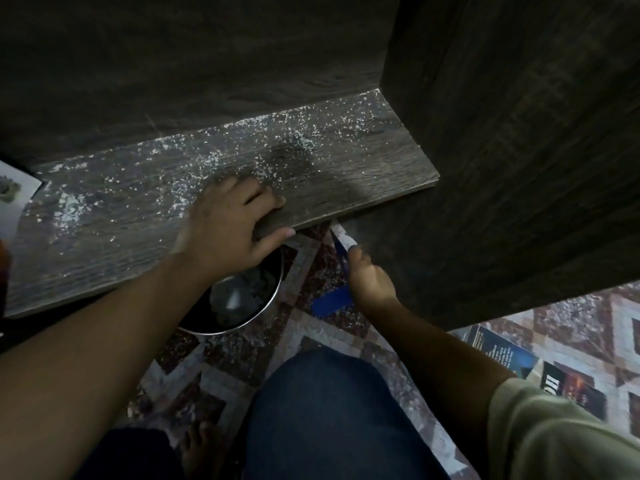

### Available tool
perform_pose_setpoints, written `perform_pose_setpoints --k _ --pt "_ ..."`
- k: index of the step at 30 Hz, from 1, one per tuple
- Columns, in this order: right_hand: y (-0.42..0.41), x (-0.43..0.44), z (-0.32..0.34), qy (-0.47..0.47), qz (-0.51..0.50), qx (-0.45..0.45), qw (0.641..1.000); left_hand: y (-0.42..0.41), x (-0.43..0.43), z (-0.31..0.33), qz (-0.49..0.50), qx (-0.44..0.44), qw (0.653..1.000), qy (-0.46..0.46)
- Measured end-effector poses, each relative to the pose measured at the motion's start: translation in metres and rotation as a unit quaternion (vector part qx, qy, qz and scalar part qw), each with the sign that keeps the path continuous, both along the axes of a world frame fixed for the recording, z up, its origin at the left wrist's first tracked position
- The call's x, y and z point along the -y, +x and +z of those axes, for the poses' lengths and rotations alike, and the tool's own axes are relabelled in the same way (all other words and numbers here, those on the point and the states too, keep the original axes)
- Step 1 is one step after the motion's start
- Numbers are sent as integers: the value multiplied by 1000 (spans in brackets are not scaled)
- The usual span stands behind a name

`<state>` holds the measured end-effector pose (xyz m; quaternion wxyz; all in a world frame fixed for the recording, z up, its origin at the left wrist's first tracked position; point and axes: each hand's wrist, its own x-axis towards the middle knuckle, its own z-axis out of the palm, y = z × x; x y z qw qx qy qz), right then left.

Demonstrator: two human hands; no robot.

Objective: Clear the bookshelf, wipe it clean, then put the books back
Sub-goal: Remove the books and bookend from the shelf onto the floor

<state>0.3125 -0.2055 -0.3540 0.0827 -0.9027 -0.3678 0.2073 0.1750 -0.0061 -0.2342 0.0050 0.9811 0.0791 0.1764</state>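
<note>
Head view: left hand [228, 226] gripped shelf [104, 216] front edge; right hand [372, 282] clutched blue item [332, 301]; shelf looked rigid, gritty; best held at that edge.

Dim and grainy throughout, darkest above the left hand [228, 225], where the back panel [173, 64] sinks almost to black. Pale specks on the shelf board [363, 181] catch the little light, and a soft shadow lies just beyond that hand. The right hand [372, 282] is slightly blurred; straight edges bow.
</note>
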Motion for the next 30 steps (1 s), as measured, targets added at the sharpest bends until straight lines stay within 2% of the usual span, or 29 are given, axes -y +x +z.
perform_pose_setpoints --k 6,10,13,18,22,25,30 --pt "-1 -12 -34 33 -52 -17 998 1 -2 -4 1 -4 1000 2" --pt "-6 -11 -47 18 -66 -31 997 1 -3 -5 0 -2 1000 5" --pt "-7 -5 -51 13 -129 -63 990 1 -3 -5 -3 12 1000 1" --pt "-5 1 -39 -13 -118 -91 989 0 -3 -4 -3 12 1000 8" --pt "-6 -2 7 -62 -87 -50 993 0 -2 -1 5 2 1000 -6" --pt "-7 -3 60 -94 -11 16 995 -8 7 5 43 -31 998 -24" --pt "-13 -3 163 -38 69 110 991 -37 26 33 128 6 991 -46"
